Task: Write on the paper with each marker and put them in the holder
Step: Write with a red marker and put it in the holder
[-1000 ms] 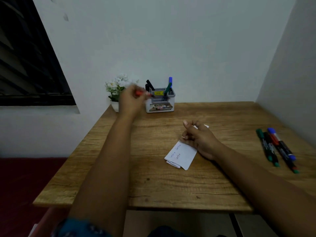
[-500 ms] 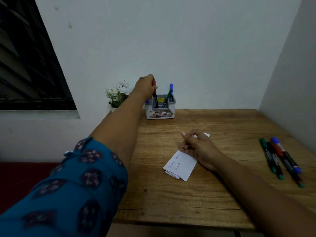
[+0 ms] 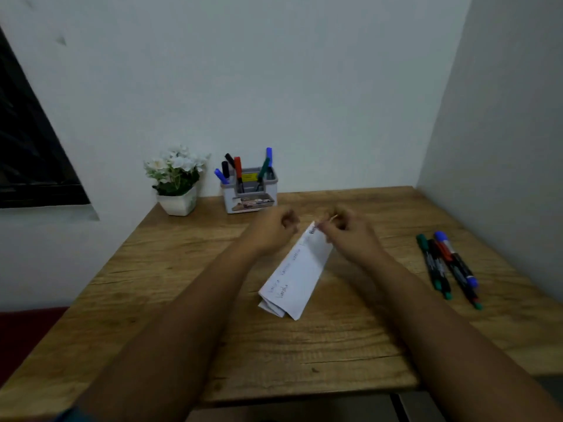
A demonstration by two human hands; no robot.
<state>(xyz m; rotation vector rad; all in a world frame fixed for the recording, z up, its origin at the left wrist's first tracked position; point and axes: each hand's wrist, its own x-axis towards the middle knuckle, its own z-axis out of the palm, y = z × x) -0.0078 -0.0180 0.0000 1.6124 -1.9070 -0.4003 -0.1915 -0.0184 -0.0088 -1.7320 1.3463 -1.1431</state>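
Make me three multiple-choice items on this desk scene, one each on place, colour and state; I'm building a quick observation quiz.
1. Where do the loose markers lie?
A. beside the flower pot
B. on the table's right side
C. on the paper

2. What colour is the marker standing at the holder's front left?
A. red
B. yellow
C. pink

3. What is the right hand doing?
A. writing with a marker
B. resting flat
C. pinching the paper's far end

Answers:
1 B, they lie near the right edge of the table.
2 A, the red marker stands in the holder.
3 C, the right hand lifts the paper.
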